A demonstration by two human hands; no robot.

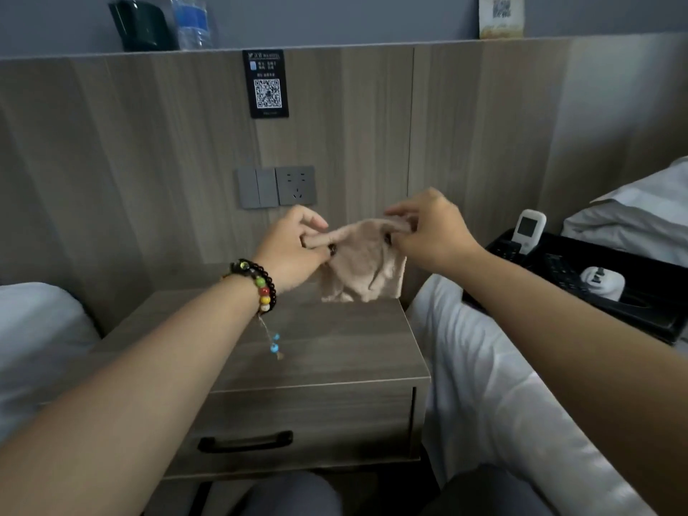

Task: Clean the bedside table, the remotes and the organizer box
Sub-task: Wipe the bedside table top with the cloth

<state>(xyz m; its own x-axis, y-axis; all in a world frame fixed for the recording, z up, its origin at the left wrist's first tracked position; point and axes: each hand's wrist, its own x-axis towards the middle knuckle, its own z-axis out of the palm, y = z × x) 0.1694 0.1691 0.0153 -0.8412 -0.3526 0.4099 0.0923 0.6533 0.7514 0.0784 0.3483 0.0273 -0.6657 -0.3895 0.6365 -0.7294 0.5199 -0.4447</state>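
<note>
Left hand (294, 247) and right hand (428, 232) are pinching the top edge of a fuzzy beige cloth (361, 268), hanging it over the wood-grain bench (316, 351). Black rectangular organizer box (633, 292) is sitting on the white bed (502, 385), holding a white remote (528, 229). QR sign (266, 83) text unreadable.

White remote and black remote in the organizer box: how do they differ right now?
The white remote stands nearly upright at the back of the organizer box and shows a small screen; the black remote lies flat along the box and shows rows of keys. The white one is light with a rounded top, the black one dark and nearly blends into the box. Both sit in the box on the bed, untouched by either hand.
</note>
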